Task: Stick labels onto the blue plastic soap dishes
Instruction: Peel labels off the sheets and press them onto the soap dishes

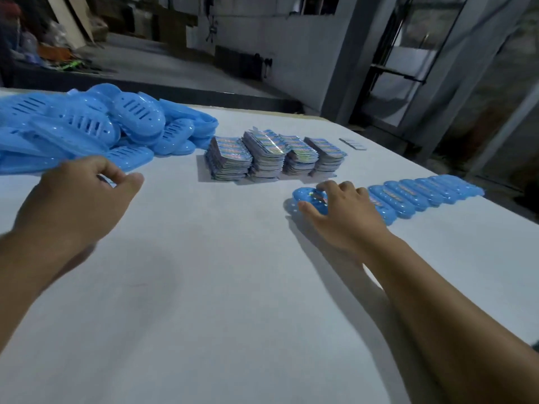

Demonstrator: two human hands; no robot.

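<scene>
Pile of soap dishes (87,126) sits upper left on the table (218,287), label stacks (274,154) center, row of labelled dishes (423,193) to the right.

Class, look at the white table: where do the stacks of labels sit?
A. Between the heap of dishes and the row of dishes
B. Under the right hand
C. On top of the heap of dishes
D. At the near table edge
A: the label stacks stand on the table with the heap of dishes to their left and the row of dishes to their right.
</scene>
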